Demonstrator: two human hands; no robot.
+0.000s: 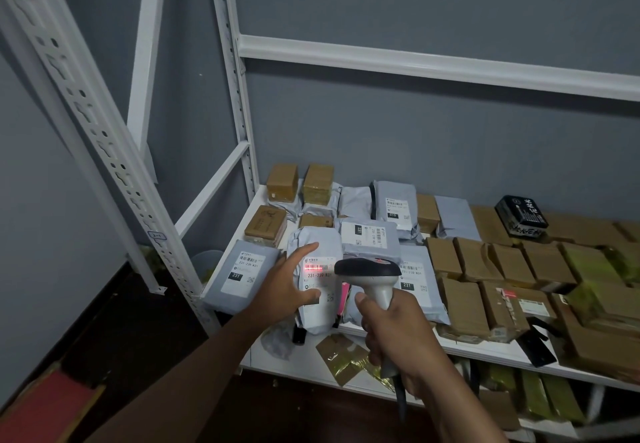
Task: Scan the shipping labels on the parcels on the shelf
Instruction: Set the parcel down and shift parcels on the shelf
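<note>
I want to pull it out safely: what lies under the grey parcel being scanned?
Under the grey parcel, a black item and something pink stick out; the rest is covered.

Mailer bags (317, 276) left on shelf (485, 350), cardboard boxes (485, 290) right, scanner (372, 274) in front

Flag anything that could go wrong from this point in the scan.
1. The left hand lies on the grey parcel beside the red beam; a shifting finger could cover the barcode and spoil the read.
2. That parcel overhangs the shelf edge and might slide off if let go.
3. Similar labels lie close by, so the scanner might read a neighbour.
</note>
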